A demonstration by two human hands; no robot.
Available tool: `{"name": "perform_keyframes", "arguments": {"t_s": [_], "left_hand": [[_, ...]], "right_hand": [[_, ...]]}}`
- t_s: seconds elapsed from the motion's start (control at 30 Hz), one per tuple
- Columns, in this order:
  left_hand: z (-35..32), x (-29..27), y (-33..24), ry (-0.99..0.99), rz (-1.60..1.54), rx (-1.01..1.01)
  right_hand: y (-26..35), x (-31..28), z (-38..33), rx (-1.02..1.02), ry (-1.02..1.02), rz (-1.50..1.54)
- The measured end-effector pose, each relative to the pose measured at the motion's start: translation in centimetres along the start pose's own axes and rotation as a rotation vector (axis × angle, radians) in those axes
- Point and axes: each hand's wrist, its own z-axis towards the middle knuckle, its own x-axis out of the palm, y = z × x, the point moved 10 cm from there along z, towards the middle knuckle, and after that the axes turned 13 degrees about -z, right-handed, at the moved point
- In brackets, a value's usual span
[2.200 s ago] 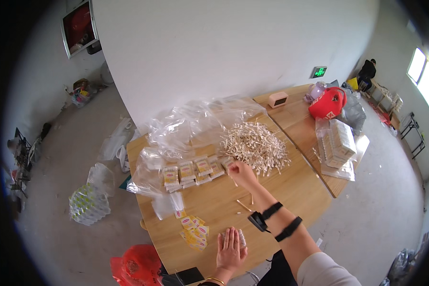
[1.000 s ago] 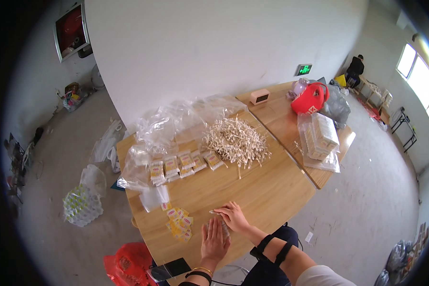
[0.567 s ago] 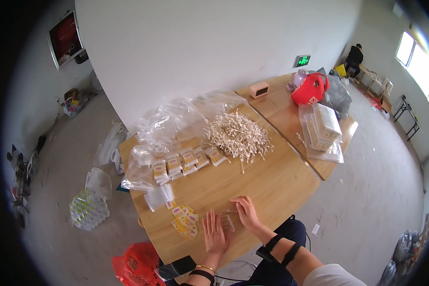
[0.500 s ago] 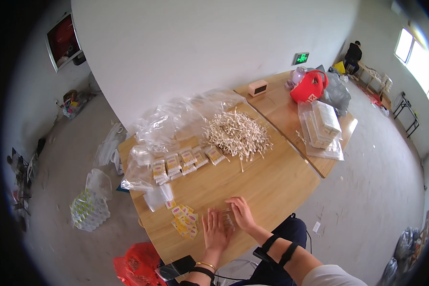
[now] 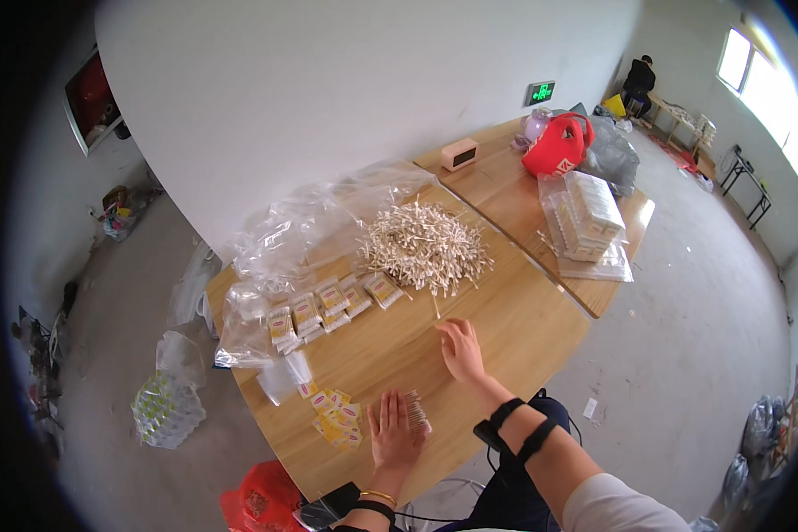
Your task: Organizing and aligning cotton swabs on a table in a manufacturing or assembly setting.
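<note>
My left hand (image 5: 394, 441) lies flat on the wooden table, fingers stretched out, its edge against a row of cotton swabs (image 5: 414, 411). Part of that row is hidden under the hand. Farther up the table, my right hand (image 5: 462, 351) hovers with loosely bent fingers, and nothing shows in it. Just beyond its fingertips lies a single cotton swab (image 5: 436, 307), at the near edge of a big heap of swabs (image 5: 427, 248). Yellow-and-white printed cards (image 5: 335, 418) are spread left of my left hand. Filled swab packets (image 5: 307, 313) stand in stacks behind them.
Clear plastic bags (image 5: 284, 239) cover the table's far left. On the adjoining table (image 5: 496, 182) are a pink box-shaped clock (image 5: 458, 154), a red bag (image 5: 559, 146) and stacked white packs (image 5: 591, 208). A red plastic bag (image 5: 266, 498) is below the near left edge. Another person (image 5: 639, 78) sits far off.
My right hand has left the row of swabs and moved away from me toward the heap. My left hand stays by the row. The view has shifted slightly.
</note>
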Motion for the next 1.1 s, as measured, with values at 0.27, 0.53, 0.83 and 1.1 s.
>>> {"name": "perform_keyframes", "arguments": {"t_s": [0.27, 0.53, 0.83, 1.1], "left_hand": [[-0.4, -0.1, 0.7, -0.083, -0.091, 0.011], [-0.7, -0.1, 0.8, -0.096, -0.100, 0.030], [-0.3, -0.6, 0.2, -0.107, -0.109, 0.051], [-0.4, -0.4, 0.2, -0.078, -0.078, 0.037]], "right_hand": [[2.4, 5.1, 7.1, -0.151, 0.086, -0.319], [3.0, 6.4, 5.3, -0.149, 0.132, -0.498], [1.6, 2.6, 2.2, -0.068, 0.129, -0.456], [4.9, 4.3, -3.6, -0.376, 0.353, -0.207]]}}
